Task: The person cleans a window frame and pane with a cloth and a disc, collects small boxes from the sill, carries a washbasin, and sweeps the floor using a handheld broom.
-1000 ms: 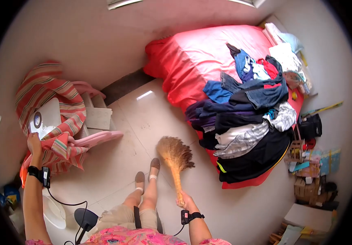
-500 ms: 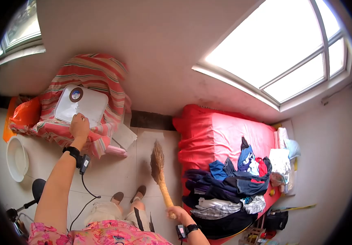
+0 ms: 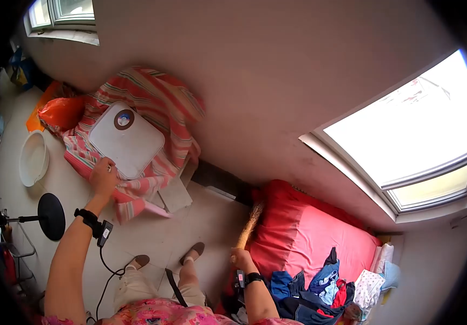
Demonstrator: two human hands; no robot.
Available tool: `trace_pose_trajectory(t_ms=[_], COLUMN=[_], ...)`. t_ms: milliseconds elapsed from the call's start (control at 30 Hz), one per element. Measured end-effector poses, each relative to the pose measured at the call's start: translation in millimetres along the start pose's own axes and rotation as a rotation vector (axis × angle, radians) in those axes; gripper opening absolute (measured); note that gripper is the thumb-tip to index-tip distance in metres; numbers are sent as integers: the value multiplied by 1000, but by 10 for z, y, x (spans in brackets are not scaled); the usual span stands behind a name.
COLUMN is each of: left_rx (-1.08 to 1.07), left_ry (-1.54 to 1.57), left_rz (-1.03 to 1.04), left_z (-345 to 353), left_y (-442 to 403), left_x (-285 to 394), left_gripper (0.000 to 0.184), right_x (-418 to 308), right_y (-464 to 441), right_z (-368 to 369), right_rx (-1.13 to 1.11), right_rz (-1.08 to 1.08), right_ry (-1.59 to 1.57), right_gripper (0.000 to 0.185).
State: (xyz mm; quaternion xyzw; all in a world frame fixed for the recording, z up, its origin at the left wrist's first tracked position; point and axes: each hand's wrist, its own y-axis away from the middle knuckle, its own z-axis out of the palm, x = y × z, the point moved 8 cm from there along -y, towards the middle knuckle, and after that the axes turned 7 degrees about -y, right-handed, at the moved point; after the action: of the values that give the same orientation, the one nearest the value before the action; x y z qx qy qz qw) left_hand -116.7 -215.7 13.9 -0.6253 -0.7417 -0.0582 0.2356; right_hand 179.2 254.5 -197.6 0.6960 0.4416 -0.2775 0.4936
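My right hand (image 3: pixel 241 259) is closed round the pale handle of a short straw broom (image 3: pixel 250 225). The broom tilts up against the side of the bed, its bristle end close to the red sheet. My left hand (image 3: pixel 104 176) is closed, fingers curled, at the near-left edge of a white bathroom scale (image 3: pixel 130 146) with a round dial. Whatever those fingers hold, if anything, I cannot make out. Under the scale lies a striped red cloth (image 3: pixel 160 92), draped over a piece of furniture with pale legs.
A white basin (image 3: pixel 34 160) and an orange bag (image 3: pixel 63 114) stand to the left. Closer in is a round black disc on a stand (image 3: pixel 52 216). On the right is a bed with a red sheet (image 3: pixel 320 233) and a pile of clothes (image 3: pixel 320 287). Windows open the wall above.
The view has turned, so the scale and bed sit differently in it. My left hand has drawn back from the scale's top to its edge. The broom has swung right, against the bed.
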Motion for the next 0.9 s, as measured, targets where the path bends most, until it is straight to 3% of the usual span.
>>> trace_pose_trajectory(t_ms=[33, 100, 133, 200, 233, 333, 400, 500, 567, 733, 800, 900], left_rx=[-3, -6, -19, -35, -30, -39, -62, -50, -53, -51, -64, -52], left_ry=[-9, -37, -2, 11, 9, -20, -20, -6, -17, -13, 20, -7], left_rz=[-2, -15, 5, 11, 20, 4, -5, -31, -50, -61, -57, -56], left_z=[22, 33, 28, -5, -26, -80, -53, -70, -75, -89, -76, -65], left_y=[-9, -41, -48, -37, -43, -49, -60, -59, -63, -57, -73, -56], left_x=[-14, -7, 13, 40, 82, 137, 137, 147, 129, 132, 117, 82], left_gripper=[7, 6, 6, 6, 6, 6, 6, 6, 6, 6, 6, 7], right_x=[-88, 149, 1500, 410, 332, 116, 94, 884, 112, -286, -582, 238], right_y=[-205, -800, -1381, -1528, -1648, -1708, -1620, -1422, -1150, -1189, -1485, -1751], right_z=[-106, -181, -148, -6, 137, 732, 759, 312, -56, -464, -463, -153], right_rx=[-11, -361, -491, -569, -585, -570, -564, -425, -213, -187, -144, -80], right_rz=[-297, 13, -62, 160, 120, -296, -402, 522, 642, 629, 594, 539], right_ry=[379, 596, 581, 630, 637, 745, 773, 29, 90, 45, 334, 435], right_gripper=[15, 38, 48, 35, 31, 18, 13, 15, 28, 41, 35, 33])
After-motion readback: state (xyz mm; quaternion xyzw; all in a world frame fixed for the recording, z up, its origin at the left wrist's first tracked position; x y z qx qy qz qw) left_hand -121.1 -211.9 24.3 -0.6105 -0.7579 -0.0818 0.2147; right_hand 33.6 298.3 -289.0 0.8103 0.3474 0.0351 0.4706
